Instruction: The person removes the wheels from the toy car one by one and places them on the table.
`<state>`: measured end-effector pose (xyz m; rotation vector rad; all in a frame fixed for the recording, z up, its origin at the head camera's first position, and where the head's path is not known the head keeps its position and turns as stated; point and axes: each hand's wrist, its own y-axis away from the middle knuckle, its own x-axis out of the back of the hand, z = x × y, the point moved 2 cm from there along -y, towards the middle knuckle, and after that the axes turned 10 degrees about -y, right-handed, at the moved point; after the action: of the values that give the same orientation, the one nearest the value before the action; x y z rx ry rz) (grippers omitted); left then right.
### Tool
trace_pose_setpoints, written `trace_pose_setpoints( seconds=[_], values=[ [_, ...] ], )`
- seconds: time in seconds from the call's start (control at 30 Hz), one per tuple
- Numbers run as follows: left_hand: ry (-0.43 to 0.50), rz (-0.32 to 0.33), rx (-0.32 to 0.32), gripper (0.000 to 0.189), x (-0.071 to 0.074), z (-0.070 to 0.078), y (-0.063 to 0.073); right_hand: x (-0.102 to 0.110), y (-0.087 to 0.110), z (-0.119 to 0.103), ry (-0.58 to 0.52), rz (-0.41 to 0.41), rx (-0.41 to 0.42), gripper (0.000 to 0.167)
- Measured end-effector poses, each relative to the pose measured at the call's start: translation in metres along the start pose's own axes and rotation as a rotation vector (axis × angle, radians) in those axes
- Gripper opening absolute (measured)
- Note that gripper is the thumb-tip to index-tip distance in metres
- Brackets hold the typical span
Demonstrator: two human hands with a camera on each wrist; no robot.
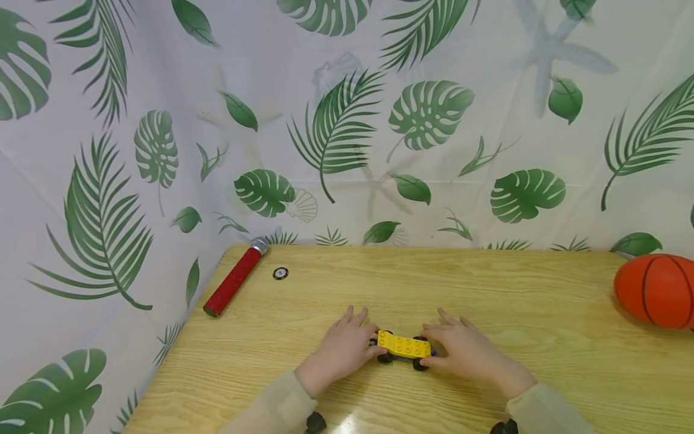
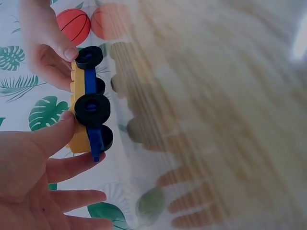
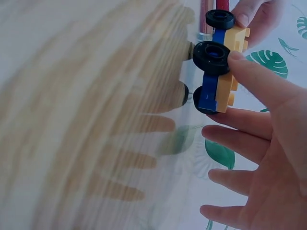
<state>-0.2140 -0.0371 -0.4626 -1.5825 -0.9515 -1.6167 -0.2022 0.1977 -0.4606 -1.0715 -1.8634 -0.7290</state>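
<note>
A small yellow toy car [image 1: 403, 345] with a blue base, black wheels and building-block studs on top is between my two hands, close over the wooden table [image 1: 444, 283]. My left hand [image 1: 344, 346] pinches its left end between thumb and index finger, the other fingers spread out. At the opposite end, my right hand [image 1: 468, 352] pinches it likewise, with the remaining fingers extended. Both wrist views show the thumbs by the wheels; in the left wrist view the blue base [image 2: 90, 81] faces the tabletop, where its reflection appears.
A red toy microphone [image 1: 235, 280] with a silver head lies at the table's left edge. Near it is a small round black-and-white disc [image 1: 280, 273]. An orange basketball [image 1: 656, 291] sits at the far right. A leaf-printed curtain [image 1: 347, 229] hangs behind the table.
</note>
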Motion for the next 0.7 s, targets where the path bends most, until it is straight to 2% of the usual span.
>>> trace_pose_setpoints(
  seconds=[0.1,0.2,0.3,0.47,0.7],
  values=[
    [0.05,0.002,-0.004,0.049,0.0,-0.001,-0.002,0.001,-0.001,0.001,-0.023,0.0,0.0,0.062],
    [0.157,-0.008,-0.006,0.047,0.0,-0.001,-0.003,0.003,0.0,0.001,-0.056,0.007,0.013,0.065],
    [0.33,-0.049,0.021,0.047,0.001,-0.002,-0.003,0.005,0.001,0.0,-0.132,0.018,0.005,0.067],
    [0.623,-0.106,0.106,0.048,0.003,-0.007,-0.002,0.008,0.002,-0.001,-0.259,0.04,-0.012,0.065],
    [0.946,-0.089,0.15,0.05,0.006,-0.011,-0.001,0.01,0.001,-0.004,-0.383,0.093,-0.021,0.06]
  ],
)
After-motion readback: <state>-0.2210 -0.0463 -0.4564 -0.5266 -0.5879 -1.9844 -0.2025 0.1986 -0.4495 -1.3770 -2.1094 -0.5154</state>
